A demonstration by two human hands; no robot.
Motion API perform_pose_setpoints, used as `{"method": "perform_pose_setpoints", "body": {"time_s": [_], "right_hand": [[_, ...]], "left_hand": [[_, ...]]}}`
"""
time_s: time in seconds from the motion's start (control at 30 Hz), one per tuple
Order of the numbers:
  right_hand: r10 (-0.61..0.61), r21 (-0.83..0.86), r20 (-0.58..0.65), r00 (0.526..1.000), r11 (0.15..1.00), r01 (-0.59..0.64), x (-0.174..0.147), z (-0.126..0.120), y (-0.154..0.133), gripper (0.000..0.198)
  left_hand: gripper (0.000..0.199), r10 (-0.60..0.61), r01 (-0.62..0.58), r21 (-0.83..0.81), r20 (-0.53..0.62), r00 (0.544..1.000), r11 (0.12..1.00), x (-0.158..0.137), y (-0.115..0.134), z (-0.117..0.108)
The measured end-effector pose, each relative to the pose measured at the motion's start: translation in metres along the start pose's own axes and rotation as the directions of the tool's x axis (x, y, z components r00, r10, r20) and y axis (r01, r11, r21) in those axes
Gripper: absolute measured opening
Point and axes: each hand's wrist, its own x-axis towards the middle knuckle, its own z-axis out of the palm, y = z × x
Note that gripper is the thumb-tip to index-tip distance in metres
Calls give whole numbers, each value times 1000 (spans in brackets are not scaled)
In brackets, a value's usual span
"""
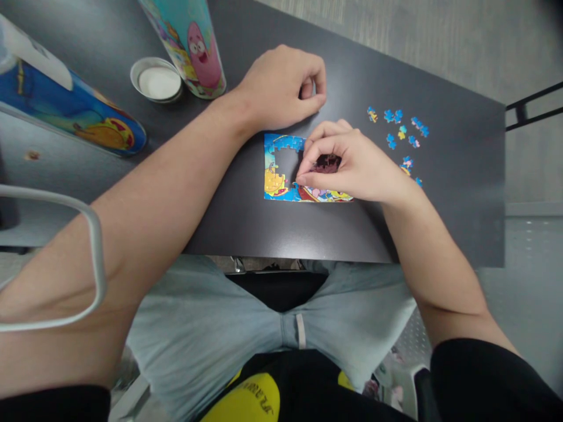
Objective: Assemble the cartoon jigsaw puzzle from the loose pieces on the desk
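My right hand (347,164), fingers curled, pinches a piece over the half-built blue cardboard jigsaw (281,184); left hand (281,88), loosely fisted, rests just beyond. Forcing a misaligned piece could buckle the frame.

A partly built puzzle (281,187) lies on the table (246,223) at the frame's centre. The right hand (347,164) rests on the puzzle's right part; the left hand (281,88) lies on the table just above its upper edge. Loose pieces (400,132) are scattered to the right of the puzzle, in the upper right. At upper centre-left a tube (193,41) stands; a lid (157,80) lies just left of it. Another tube (65,105) lies on its side at upper left.
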Motion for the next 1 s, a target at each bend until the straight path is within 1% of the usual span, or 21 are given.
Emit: {"method": "perform_pose_setpoints", "body": {"time_s": [0.1, 0.17, 0.23, 0.3, 0.4, 0.5, 0.6, 0.7, 0.83, 0.93, 0.97, 1.0], "right_hand": [[20, -105, 6, 1000, 994, -19, -2, 3, 0, 12], [18, -126, 8, 1000, 992, -17, -2, 4, 1, 10], [17, -108, 1, 1000, 994, -17, -1, 5, 2, 7], [19, -58, -5, 1000, 998, -19, 0, 6, 4, 5], [19, 8, 2, 1000, 1000, -19, 1, 5, 7, 10], [16, 3, 14, 1000, 1000, -16, 0, 3, 7, 14], [3, -16, 5, 1000, 1000, -2, -1, 1, 8, 12], [-22, -9, -56, 998, 1000, 22, -1, 1, 11, 9], [-39, 1, -192, 981, 999, 40, -2, -4, 20, 20], [-65, -50, -364, 929, 998, 50, -5, -22, 34, 22], [-62, -80, -431, 900, 996, 30, -8, -32, 40, 22], [-40, -101, -461, 887, 995, -7, -12, -43, 47, 22]], "left_hand": [[27, -13, 13, -2, -16, 1000, 1000, -1, 1, 1], [28, -7, 7, 1, -25, 1000, 1000, -1, 1, 2], [30, -12, 13, 12, -27, 1000, 1000, -1, 1, 1], [28, -17, 17, 13, -1, 1000, 1000, -1, 1, -1], [29, -3, 3, -6, 37, 999, 1000, -2, 2, -6], [29, -14, 14, -2, 36, 999, 1000, -2, 4, -7], [28, -23, 23, 7, 42, 999, 1000, -2, 4, -6], [27, -11, 10, 4, 32, 999, 1000, -2, 2, -5], [28, -14, 14, 1, 45, 999, 1000, -2, 0, -6], [25, -49, 49, -6, 60, 997, 999, -2, 0, -8], [24, -65, 65, -9, 65, 996, 998, -2, 0, -9], [24, -75, 76, -14, 79, 994, 997, -2, 0, -10]]}}
